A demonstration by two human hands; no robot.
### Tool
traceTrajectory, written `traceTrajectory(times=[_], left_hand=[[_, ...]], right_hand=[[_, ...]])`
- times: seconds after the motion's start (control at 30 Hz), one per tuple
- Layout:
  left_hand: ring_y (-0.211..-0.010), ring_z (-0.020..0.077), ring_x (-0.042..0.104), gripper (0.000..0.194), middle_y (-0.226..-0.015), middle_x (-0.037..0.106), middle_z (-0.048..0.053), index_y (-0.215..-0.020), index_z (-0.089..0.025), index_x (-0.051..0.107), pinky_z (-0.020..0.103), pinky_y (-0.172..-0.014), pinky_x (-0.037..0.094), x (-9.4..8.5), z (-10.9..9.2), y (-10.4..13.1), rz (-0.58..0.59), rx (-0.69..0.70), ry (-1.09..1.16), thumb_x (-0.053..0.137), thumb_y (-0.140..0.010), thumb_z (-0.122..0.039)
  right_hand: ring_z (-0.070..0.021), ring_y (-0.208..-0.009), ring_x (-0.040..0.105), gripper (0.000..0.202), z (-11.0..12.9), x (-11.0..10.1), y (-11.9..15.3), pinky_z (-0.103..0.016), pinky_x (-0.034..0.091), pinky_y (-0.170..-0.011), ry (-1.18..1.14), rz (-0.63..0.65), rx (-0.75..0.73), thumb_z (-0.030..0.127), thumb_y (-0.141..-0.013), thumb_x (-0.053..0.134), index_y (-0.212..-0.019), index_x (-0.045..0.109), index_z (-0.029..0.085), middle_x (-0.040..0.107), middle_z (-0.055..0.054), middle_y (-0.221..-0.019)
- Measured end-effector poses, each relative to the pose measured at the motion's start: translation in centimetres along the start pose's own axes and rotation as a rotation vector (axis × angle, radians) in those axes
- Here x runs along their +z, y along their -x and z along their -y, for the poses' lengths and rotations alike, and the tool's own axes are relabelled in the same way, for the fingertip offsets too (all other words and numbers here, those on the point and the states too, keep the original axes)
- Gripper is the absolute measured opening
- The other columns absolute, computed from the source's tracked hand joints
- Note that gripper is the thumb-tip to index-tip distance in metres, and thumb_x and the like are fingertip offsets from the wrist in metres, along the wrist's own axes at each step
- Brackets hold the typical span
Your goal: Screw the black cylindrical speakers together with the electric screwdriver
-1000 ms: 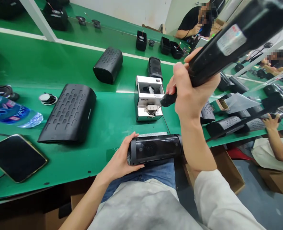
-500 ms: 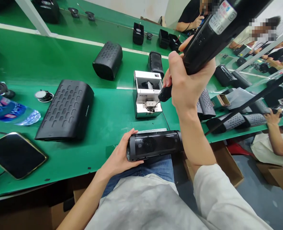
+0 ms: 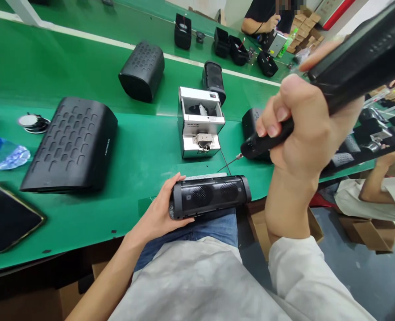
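Note:
My left hand grips the left end of a black speaker, thumb on the far side and fingers on the near side. The speaker lies at the bench's front edge, two mesh circles on its upper face. In my right hand is a black electric screwdriver, tilted with its body up to the right. Its thin bit points down left, ending just above the speaker's far side; whether a screw sits on the tip I cannot tell. Behind the speaker stands a white screw feeder with a metal outlet in front.
A large black speaker housing stands left, another farther back. A phone, a water bottle and a loose speaker driver are at the left. Behind the feeder is a small speaker. Co-workers sit across and right.
My right hand has brought the screwdriver right and down, its bit moving from the feeder's outlet to near the speaker. My left hand keeps its hold. The view has shifted right.

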State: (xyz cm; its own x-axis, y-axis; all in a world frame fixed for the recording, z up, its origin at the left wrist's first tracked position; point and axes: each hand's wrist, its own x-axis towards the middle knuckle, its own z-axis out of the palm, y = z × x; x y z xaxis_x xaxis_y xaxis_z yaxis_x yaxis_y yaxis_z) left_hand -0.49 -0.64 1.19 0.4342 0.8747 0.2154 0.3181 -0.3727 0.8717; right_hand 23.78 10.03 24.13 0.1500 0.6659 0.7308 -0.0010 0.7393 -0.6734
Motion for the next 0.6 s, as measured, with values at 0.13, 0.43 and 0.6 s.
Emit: traceTrajectory(times=[0.13, 0.43, 0.6], left_hand=[[-0.162, 0.0427, 0.057, 0.129, -0.177, 0.049, 0.018, -0.185, -0.04, 0.01, 0.066, -0.132, 0.051, 0.0, 0.0, 0.1, -0.007, 0.005, -0.004, 0.098, -0.09, -0.043], [-0.166, 0.0434, 0.053, 0.127, -0.179, 0.048, 0.018, -0.184, -0.04, 0.013, 0.067, -0.135, 0.048, 0.1, 0.2, 0.2, -0.006, -0.018, 0.005, 0.098, -0.09, -0.043], [-0.167, 0.0439, 0.052, 0.132, -0.179, 0.047, 0.02, -0.181, -0.035, 0.022, 0.064, -0.139, 0.045, 0.5, -0.3, 1.0, -0.007, -0.025, 0.032, 0.106, -0.08, -0.042]], right_hand=[[-0.0147, -0.04, 0.04, 0.018, 1.7, -1.0, 0.4, -0.033, 0.033, -0.036, -0.02, 0.008, 0.059, 0.013, -0.087, 0.076, -0.094, 0.074, 0.029, 0.045, 0.009, -0.058], [-0.0129, -0.038, 0.044, 0.019, 1.1, -1.5, 1.5, -0.029, 0.04, -0.036, -0.017, 0.01, 0.124, 0.013, -0.087, 0.083, -0.097, 0.075, 0.028, 0.05, 0.01, -0.06], [-0.0178, -0.039, 0.049, 0.026, 0.8, -1.8, 4.1, -0.035, 0.045, -0.039, 0.062, 0.001, 0.339, 0.022, -0.083, 0.094, -0.095, 0.073, 0.031, 0.057, 0.006, -0.063]])
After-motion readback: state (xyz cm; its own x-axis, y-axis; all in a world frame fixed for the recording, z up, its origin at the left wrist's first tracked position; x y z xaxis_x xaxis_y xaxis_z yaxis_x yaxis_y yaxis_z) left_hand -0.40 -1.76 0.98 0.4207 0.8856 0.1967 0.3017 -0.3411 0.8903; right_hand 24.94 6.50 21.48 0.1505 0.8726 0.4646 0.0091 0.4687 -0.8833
